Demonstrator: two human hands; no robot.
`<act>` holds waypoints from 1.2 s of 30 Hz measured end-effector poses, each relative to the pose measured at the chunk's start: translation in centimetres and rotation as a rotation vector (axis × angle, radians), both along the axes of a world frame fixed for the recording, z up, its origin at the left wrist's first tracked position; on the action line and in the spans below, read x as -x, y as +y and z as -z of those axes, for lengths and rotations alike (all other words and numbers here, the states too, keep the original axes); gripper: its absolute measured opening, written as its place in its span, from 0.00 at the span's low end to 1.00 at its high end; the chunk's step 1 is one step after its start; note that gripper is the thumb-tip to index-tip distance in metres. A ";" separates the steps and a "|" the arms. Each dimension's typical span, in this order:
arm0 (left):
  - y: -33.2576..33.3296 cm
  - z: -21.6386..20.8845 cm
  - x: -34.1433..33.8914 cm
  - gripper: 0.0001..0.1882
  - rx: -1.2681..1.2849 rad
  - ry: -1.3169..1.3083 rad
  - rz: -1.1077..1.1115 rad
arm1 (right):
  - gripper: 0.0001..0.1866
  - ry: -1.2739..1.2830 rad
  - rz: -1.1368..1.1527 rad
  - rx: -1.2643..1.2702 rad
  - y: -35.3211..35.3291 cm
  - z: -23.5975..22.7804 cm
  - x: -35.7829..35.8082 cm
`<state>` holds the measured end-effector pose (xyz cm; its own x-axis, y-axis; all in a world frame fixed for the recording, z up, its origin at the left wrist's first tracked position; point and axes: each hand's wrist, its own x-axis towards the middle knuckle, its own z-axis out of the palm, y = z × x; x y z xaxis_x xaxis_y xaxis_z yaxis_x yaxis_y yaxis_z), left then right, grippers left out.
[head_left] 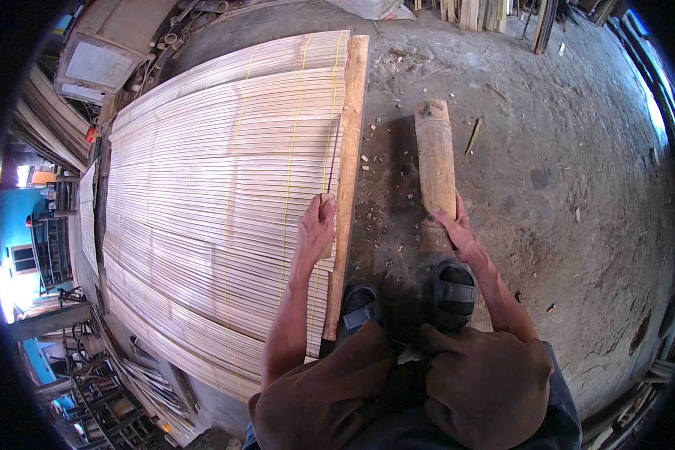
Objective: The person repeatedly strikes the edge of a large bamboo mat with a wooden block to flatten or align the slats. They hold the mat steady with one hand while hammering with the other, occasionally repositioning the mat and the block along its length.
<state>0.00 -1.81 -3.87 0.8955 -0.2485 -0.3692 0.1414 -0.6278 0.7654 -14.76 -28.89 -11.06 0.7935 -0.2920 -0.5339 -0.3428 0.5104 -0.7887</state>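
2 hands work: your left hand (316, 225) is closed around a thin blade (332, 154) against the plank (346, 187) (a guide on the mat (217, 187)); your right hand (454, 225) grips the log (435, 161), likely for striking.

A thin dark blade (332, 154) stands on a pale bamboo-slat mat (217, 195) (yellow cords cross it) beside a wooden batten (346, 180). A short wooden log (436, 161) lies lengthwise on the concrete floor (577, 165).
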 end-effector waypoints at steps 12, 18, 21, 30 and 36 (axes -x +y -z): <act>0.8 3.8 -0.5 0.21 -0.118 -0.091 0.069 | 0.51 -0.157 -0.102 0.377 0.0 -3.0 -1.0; 2.0 3.3 -0.6 0.21 -0.253 -0.346 0.245 | 0.57 -0.509 -0.041 0.755 -1.2 -18.0 -8.2; 4.4 6.4 -0.7 0.21 -0.315 -0.642 0.426 | 0.58 -0.812 0.250 0.805 0.1 -21.0 -12.6; 1.4 2.9 -1.9 0.25 -0.168 0.022 0.043 | 0.56 -0.041 -0.641 1.058 -1.5 -4.9 -11.8; 1.6 2.0 -1.1 0.27 -0.225 -0.158 0.105 | 0.54 -0.237 -0.425 0.742 -0.2 -5.0 -5.7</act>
<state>1.08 -0.19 -5.91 0.9200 -0.2708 -0.2832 -0.0437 -0.7892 0.6125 -9.05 -29.07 -6.07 0.9794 -0.1530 -0.1315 -0.1721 -0.2943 -0.9401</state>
